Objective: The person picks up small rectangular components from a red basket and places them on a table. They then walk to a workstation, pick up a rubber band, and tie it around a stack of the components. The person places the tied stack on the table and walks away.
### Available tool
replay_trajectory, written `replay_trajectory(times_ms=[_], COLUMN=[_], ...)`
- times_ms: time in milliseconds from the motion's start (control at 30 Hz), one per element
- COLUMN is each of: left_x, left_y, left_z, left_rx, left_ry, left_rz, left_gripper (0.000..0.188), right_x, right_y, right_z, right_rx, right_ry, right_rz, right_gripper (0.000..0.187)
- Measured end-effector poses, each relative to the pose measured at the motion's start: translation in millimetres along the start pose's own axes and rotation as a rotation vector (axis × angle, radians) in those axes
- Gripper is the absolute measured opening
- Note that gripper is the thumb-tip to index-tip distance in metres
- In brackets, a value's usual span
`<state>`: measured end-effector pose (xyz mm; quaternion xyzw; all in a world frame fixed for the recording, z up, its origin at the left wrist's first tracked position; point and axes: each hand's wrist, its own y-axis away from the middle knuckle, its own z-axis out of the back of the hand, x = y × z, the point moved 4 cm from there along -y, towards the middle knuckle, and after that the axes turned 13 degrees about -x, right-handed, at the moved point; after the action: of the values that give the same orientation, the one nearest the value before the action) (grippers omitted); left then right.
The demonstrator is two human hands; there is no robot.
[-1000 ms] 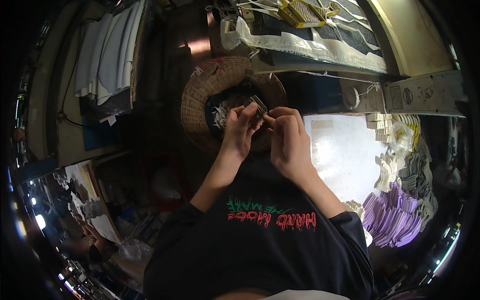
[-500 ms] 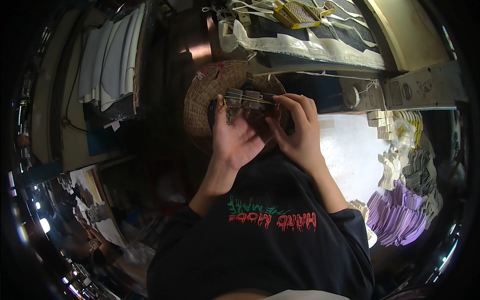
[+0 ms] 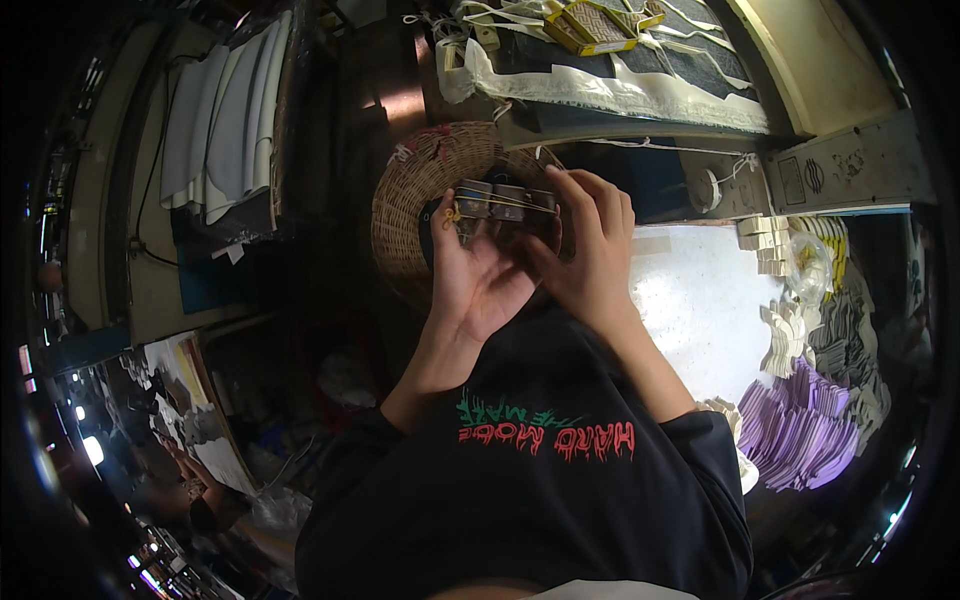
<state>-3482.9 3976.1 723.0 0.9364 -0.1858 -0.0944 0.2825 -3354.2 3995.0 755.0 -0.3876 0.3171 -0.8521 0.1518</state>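
Observation:
Over a round wicker basket, my left hand (image 3: 490,285) holds a bundle of small dark stacked pieces (image 3: 508,203), their exact kind not readable. Its thumb rests at the bundle's left end, and the fingers lie underneath, partly hidden. A thin yellow rubber band (image 3: 510,201) runs lengthwise over the bundle, with a twisted clump near the left thumb. At the right end is my right hand (image 3: 598,245), its index finger raised above the pieces and its thumb low beside them. Its fingers are apart, and I cannot tell whether the thumb touches the bundle.
The wicker basket (image 3: 400,225) stands below my hands. To the right, a white tabletop (image 3: 690,300) bears stacked purple pieces (image 3: 800,425), grey pieces (image 3: 850,350) and cream pieces (image 3: 785,335). A yellow tray (image 3: 590,30) sits on the far bench. Pale sheets (image 3: 225,130) hang at the left.
My right index finger has lifted away from the band's right end. The band, earlier pulled toward those fingers, now lies along the bundle, which has shifted slightly right.

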Motion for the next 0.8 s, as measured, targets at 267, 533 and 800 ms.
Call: replay_trajectory(times_ms=[267, 533, 800], left_x=[4.9, 10.2, -8.6], left_y=[1.4, -1.3, 6.7], left_z=[2.5, -0.5, 18.0], left_rx=[-0.154, -0.046, -0.15], left_ry=[-0.195, -0.401, -0.741], left_rz=[0.02, -0.058, -0.188], left_gripper=[0.063, 0.063, 0.044], right_x=[-9.6, -28.3, -41.8], right_y=[-11.2, 4.2, 17.0], right_z=[-8.9, -26.4, -28.3], right_rx=[0.216, 0.257, 0.292], right_ry=[-0.352, -0.549, -1.143], right_rz=[-0.101, -0.33, -0.918], right_gripper=[0.074, 0.052, 0.036])
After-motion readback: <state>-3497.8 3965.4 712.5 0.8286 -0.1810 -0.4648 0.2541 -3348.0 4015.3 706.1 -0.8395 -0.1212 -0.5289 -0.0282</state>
